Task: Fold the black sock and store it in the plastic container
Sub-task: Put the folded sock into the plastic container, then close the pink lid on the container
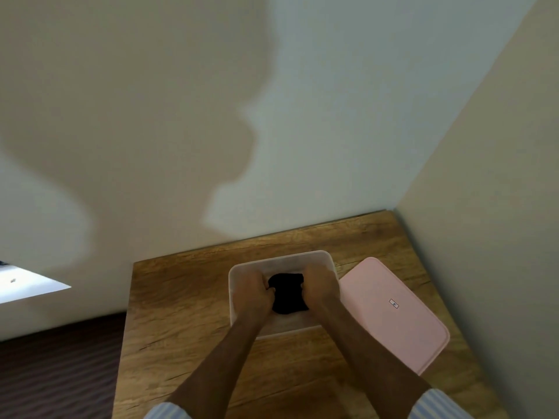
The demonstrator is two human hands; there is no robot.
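Note:
A folded black sock (288, 293) lies inside the translucent plastic container (281, 257) on the wooden table. Both hands reach into the container. My left hand (252, 290) grips the sock's left side with curled fingers. My right hand (320, 285) grips its right side the same way. The fingertips are hidden in the dark fabric. Whether the sock rests on the container's floor or hangs just above it, I cannot tell.
A pink lid (393, 313) lies flat on the table right of the container, touching or nearly touching it. The wooden table (181, 313) stands in a corner, with walls behind and to the right. A dark floor (54, 373) lies past its left edge.

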